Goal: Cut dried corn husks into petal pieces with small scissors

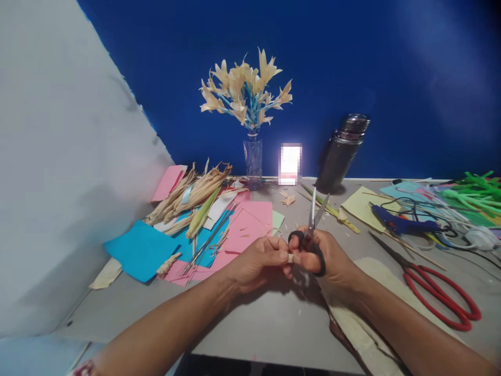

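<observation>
Both of my hands meet near the middle of the table. My left hand (263, 261) is closed, pinching a small pale piece of corn husk (290, 258) between thumb and fingertips. Black-handled scissors (312, 224) sit in my right hand (326, 256), their blades partly apart and pointing up, away from the husk. The right thumb and fingertips also touch the husk piece's other end. Most of the husk is hidden by my fingers. Beyond my hands, small husk scraps (288, 200) lie on the table.
Left lie dried corn husks (195, 193), blue paper (141, 250), pink paper (250, 224) and wires. A bottle (253, 162) of husk flowers (245, 89) and a dark flask (342, 154) stand behind. Right are a blue glue gun (403, 222), red-handled scissors (438, 297), green pipe cleaners (475, 193) and a cloth (364, 324).
</observation>
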### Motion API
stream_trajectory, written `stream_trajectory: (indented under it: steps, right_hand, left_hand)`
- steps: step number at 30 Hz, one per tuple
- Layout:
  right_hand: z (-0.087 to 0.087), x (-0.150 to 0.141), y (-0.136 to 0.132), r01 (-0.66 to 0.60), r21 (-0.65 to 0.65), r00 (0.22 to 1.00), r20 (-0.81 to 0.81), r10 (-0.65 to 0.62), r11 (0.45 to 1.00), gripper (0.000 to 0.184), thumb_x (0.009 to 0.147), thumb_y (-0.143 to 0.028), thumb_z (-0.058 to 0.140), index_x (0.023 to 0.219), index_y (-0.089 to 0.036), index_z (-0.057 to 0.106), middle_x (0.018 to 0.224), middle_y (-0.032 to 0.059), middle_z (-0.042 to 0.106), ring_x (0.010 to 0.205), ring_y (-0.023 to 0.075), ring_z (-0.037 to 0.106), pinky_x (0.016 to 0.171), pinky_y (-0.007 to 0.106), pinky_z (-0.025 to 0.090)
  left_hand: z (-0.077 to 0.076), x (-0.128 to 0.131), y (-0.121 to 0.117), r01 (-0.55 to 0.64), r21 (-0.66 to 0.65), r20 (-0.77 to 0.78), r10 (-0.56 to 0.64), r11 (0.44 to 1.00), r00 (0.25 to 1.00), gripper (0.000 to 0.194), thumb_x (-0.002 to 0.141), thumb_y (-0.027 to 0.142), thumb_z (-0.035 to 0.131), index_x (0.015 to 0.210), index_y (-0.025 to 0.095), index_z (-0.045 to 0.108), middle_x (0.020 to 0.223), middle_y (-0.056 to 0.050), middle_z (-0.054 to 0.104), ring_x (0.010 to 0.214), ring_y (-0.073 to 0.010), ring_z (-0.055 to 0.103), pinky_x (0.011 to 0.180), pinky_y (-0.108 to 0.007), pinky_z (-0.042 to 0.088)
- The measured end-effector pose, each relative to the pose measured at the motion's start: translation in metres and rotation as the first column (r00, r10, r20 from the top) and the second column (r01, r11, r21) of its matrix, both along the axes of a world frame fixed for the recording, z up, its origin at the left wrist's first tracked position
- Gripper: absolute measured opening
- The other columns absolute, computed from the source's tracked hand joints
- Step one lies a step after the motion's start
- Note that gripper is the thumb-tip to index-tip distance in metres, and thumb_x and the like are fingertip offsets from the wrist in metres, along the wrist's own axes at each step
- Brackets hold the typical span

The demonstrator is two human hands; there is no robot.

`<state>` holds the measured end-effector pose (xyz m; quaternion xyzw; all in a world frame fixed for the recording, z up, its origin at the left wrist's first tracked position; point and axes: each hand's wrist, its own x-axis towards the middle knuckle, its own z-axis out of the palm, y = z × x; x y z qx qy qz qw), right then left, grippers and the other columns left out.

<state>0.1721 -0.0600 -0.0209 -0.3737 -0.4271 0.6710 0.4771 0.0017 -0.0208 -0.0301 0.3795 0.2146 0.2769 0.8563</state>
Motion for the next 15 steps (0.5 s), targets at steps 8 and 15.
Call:
stream_trajectory:
  steps: [8, 15]
  right_hand:
    - [0.007, -0.002, -0.001, 0.036, 0.024, 0.991, -0.129, -0.032, 0.999, 0.030, 0.064, -0.029, 0.083, 0.078, -0.018, 0.059, 0.064, -0.0019, 0.059, 0.055, 0.0164, 0.061, 0.053, 0.029, 0.051]
    - [0.012, -0.004, -0.001, 0.114, -0.016, 0.992, -0.042, -0.115, 0.993, 0.033, 0.067, -0.031, 0.082, 0.084, -0.020, 0.056, 0.064, -0.0006, 0.063, 0.057, 0.0194, 0.062, 0.057, 0.032, 0.049]
  left_hand:
    - [0.001, -0.009, 0.008, 0.090, -0.126, 0.209, -0.062, 0.988, 0.976, 0.033, 0.071, 0.038, 0.079, 0.066, 0.015, 0.055, 0.067, -0.001, 0.057, 0.062, -0.0148, 0.057, 0.073, -0.037, 0.051]
    - [0.000, 0.000, 0.000, -0.032, -0.006, 0.000, 0.032, 0.999, 0.999, 0.034, 0.065, 0.036, 0.085, 0.078, 0.012, 0.064, 0.066, -0.004, 0.061, 0.061, -0.0131, 0.055, 0.064, -0.027, 0.044]
